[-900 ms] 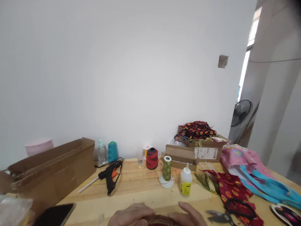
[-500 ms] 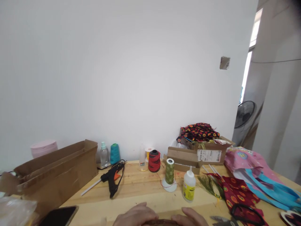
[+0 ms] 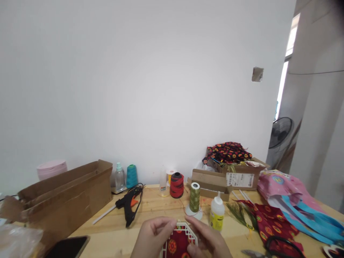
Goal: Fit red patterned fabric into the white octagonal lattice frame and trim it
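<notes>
At the bottom middle, my left hand [image 3: 153,236] and my right hand [image 3: 211,239] hold a pale lattice-edged frame [image 3: 191,233] from its two sides. Dark red fabric with orange flower patterns fills its middle, and a small loop tops the frame. Both hands are closed on it, thumbs toward its face; its lower part is cut off by the picture edge. Beyond my right hand stands a glue bottle [image 3: 217,212] with a yellow label. An olive thread spool [image 3: 195,197] stands upright just behind the hands.
A black glue gun [image 3: 128,206] lies left of centre, near a long cardboard box [image 3: 70,197] and a phone [image 3: 68,247]. Red-black thread [image 3: 176,185] stands by the wall. Red patterned cloth [image 3: 271,222], scissors [image 3: 282,247] and a pink bag [image 3: 285,186] lie at right.
Both hands have come up higher into view. The lattice frame with red fabric now shows between them; before, only a brownish edge was visible at the bottom.
</notes>
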